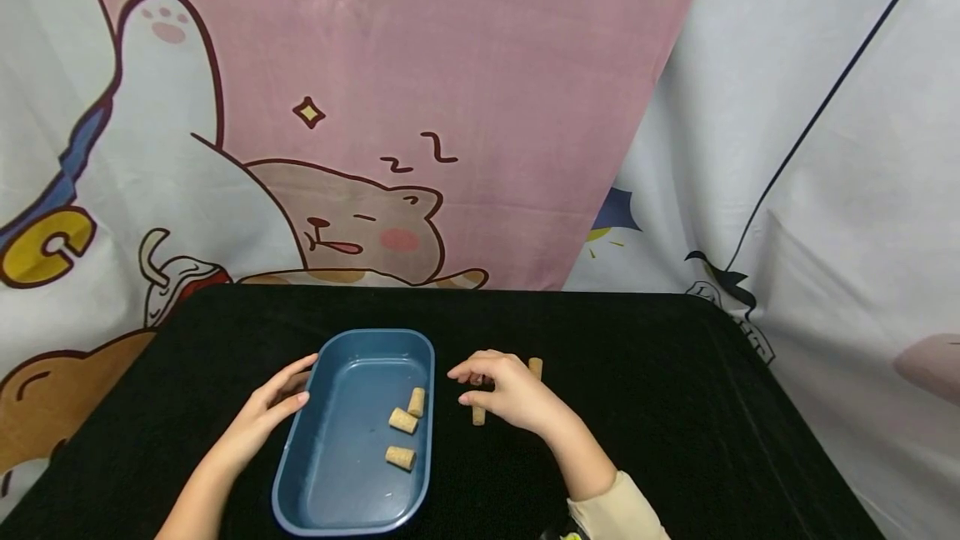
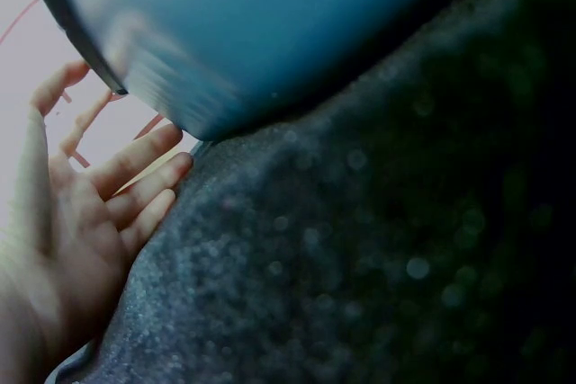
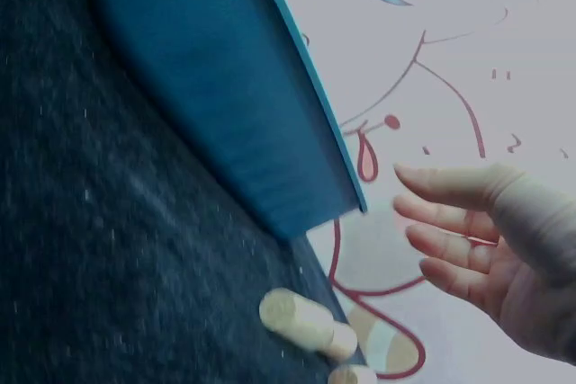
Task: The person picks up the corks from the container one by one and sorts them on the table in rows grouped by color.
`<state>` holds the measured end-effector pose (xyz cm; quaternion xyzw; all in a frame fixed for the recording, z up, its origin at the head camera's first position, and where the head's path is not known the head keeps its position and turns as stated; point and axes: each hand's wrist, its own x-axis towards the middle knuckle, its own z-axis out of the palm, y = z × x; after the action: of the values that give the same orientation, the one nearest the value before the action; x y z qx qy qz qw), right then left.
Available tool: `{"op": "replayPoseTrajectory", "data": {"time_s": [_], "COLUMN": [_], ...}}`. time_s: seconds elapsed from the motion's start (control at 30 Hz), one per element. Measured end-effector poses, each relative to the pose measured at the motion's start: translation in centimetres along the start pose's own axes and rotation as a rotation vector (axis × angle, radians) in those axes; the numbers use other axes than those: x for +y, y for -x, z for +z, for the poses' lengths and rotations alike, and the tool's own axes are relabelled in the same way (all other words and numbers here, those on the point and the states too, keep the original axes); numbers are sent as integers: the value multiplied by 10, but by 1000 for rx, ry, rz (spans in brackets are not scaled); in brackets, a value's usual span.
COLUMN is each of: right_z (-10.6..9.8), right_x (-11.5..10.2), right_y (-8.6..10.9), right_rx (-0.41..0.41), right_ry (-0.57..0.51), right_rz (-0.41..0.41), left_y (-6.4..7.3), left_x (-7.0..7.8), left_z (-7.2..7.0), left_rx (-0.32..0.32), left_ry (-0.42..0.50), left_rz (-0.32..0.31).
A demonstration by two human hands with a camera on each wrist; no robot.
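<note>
A blue rectangular tray [image 1: 352,515] lies on the black cloth, with three corks [image 1: 402,420] inside toward its right side. At the tray's left rim, my left hand [image 1: 264,408] rests its fingertips, fingers extended and thumb apart. The left wrist view shows that hand [image 2: 90,213] with its fingers against the tray's outer wall [image 2: 234,51]. Right of the tray, my right hand [image 1: 512,390] hovers with nothing in its grasp, thumb and fingers apart. Beneath and behind it are loose corks [image 1: 478,416], partly hidden by the hand; the right wrist view shows a cork [image 3: 297,319] below the fingers.
Black cloth [image 1: 637,407] covers the table, its far edge just beyond the tray. Behind hangs a printed curtain [image 1: 525,107] with cartoon animals.
</note>
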<state>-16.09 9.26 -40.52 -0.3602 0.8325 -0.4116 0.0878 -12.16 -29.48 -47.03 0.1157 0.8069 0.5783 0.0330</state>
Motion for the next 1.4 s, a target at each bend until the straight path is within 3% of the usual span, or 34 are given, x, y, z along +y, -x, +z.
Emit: {"op": "replayPoseTrajectory", "data": {"time_s": [0.27, 0.5, 0.77, 1.4], "right_z": [9, 20, 31, 41], "right_x": [-21, -28, -33, -37], "right_y": [-8, -24, -50, -77], "right_rx": [-60, -122, -219, -337], "right_ry": [4, 161, 275, 584], "right_rz": [-63, -178, -230, -106], "left_y": [0, 0, 1, 0], "left_x": [1, 0, -1, 1], "left_z": [1, -1, 0, 1], "left_rx": [0, -3, 0, 0], "left_ry": [1, 11, 17, 0], "left_rz": [-5, 3, 4, 1]}}
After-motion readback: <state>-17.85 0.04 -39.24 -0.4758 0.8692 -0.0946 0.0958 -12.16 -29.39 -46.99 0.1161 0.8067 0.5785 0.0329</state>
